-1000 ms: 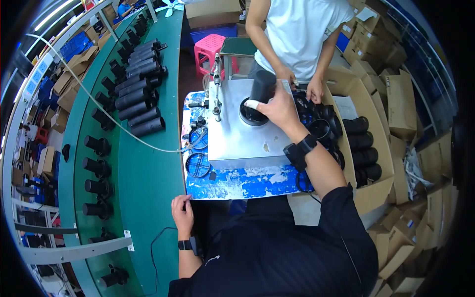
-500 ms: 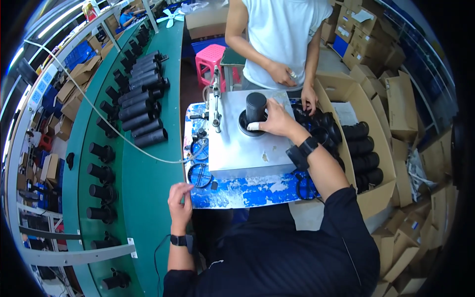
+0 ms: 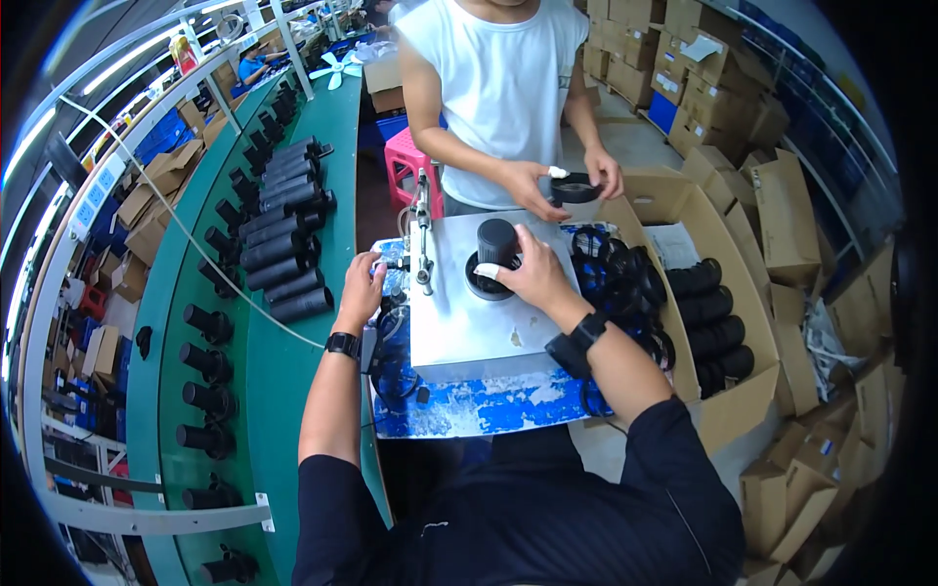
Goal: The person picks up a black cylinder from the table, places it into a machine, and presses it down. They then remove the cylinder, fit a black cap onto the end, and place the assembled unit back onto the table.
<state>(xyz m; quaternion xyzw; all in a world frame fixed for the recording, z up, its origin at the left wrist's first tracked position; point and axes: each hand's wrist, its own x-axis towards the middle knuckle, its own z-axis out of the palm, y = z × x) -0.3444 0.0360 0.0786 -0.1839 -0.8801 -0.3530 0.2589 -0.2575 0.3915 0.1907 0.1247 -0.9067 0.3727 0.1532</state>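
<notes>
My right hand [image 3: 535, 272] grips a black ribbed cylinder [image 3: 496, 242], with the thumb, wrapped in white at its tip, on its near side. The cylinder stands upright in a dark round ring [image 3: 486, 283] on top of a silver metal box [image 3: 464, 337]. My left hand [image 3: 362, 289] is curled beside the small black-ended fitting [image 3: 399, 262] of a metal pneumatic clamp [image 3: 421, 239] at the box's left edge. What its fingertips hold, if anything, is hidden. Across the box, a co-worker's hands hold a black ring [image 3: 575, 188].
Black ring parts [image 3: 620, 278] lie heaped right of the box, on the worn blue table [image 3: 469, 418]. Beyond stands an open carton [image 3: 674, 183] with black parts in rows. On the left, a green bench [image 3: 283, 391] carries black tubes [image 3: 276, 256]; a thin hose [image 3: 234, 285] crosses it.
My left hand has moved forward from the table's near-left corner to the clamp's side fitting. My right hand stays on the cylinder. The co-worker has lifted a black ring with both hands.
</notes>
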